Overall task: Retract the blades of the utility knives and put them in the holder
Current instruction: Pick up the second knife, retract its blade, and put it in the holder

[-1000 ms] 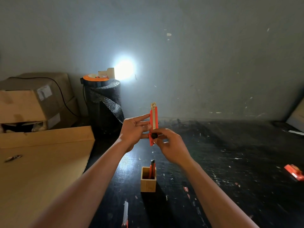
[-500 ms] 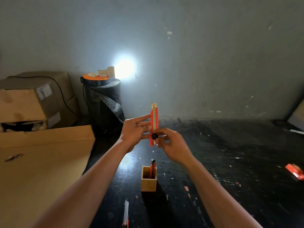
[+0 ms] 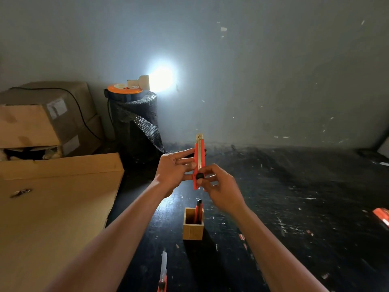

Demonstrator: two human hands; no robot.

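Note:
An orange utility knife [image 3: 199, 157] stands upright in the air between my hands, only its metal tip showing at the top. My left hand [image 3: 172, 171] pinches its side. My right hand [image 3: 219, 186] holds the lower part, thumb on the black slider [image 3: 200, 176]. Below stands a small wooden holder [image 3: 193, 228] with one orange knife [image 3: 198, 209] inside. Another knife [image 3: 163, 272] lies on the black table near the front edge, its blade out. A further orange knife [image 3: 382, 216] lies at the far right.
A large cardboard sheet [image 3: 52, 207] covers the left side. Cardboard boxes [image 3: 42, 119] stand behind it. A roll of black bubble wrap [image 3: 136, 125] with an orange reel and a bright lamp [image 3: 161, 77] stands at the back by the wall.
The knife and both hands stay almost in place. The slider sits low on the handle throughout, and the blade tip looks about the same.

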